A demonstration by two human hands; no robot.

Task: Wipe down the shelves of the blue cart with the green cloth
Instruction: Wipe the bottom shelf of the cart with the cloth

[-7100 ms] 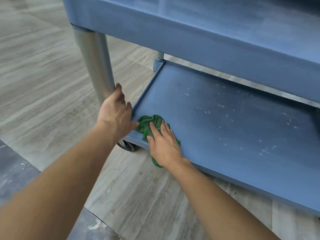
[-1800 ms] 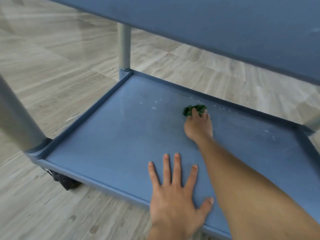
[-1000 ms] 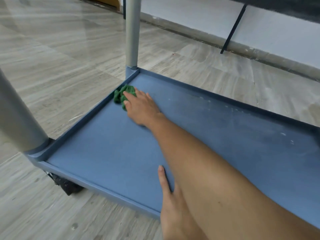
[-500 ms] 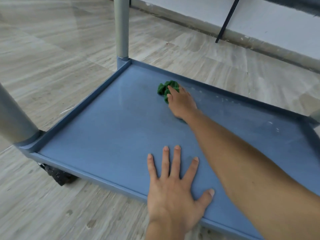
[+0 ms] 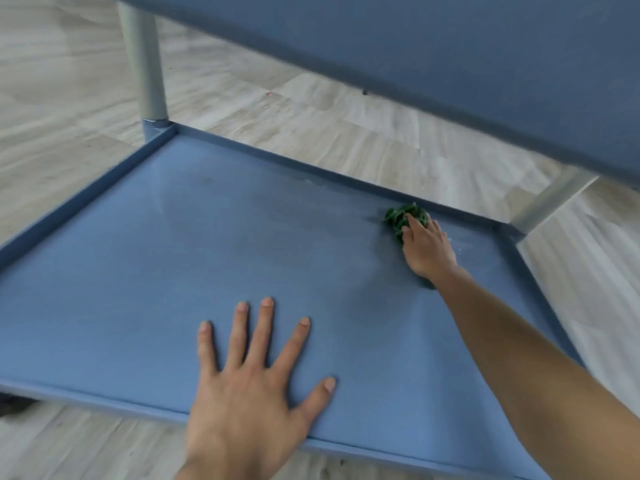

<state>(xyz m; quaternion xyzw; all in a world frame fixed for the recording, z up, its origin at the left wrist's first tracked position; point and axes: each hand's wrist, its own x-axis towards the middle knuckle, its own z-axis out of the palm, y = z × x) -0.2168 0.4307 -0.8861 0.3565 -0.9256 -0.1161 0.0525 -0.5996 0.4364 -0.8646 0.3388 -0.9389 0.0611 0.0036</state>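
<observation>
On the bottom shelf (image 5: 207, 258) of the blue cart (image 5: 450, 64), far right corner: your green cloth (image 5: 403, 216) is there, bunched into a wad, just beside the back rim (image 5: 294, 168). /K

Confirmed. Your right hand (image 5: 427, 249) lies on top of it, fingers laid over the wad, pressing it to the shelf. Not curled round it, as far as I can see. A bit of green pokes out under your wrist too. /M

Your left hand (image 5: 249, 386): flat on the shelf, palm down, fingers spread wide, holding nothing. Its heel hangs over the front rim (image 5: 104, 394). Well apart from the cloth. /K

Shelf surface: a few pale specks (image 5: 459, 250) right by your right hand. That patch is motion-blurred, can't say more. /M

Around you: grey post (image 5: 147, 71) at the far left corner, second post (image 5: 547, 206) at the far right corner, just beyond your cloth. Pale wood-look floor (image 5: 329, 112) all round. Dark thing (image 5: 14, 405) under the front left edge, mostly cut off, can't tell what. /K
</observation>
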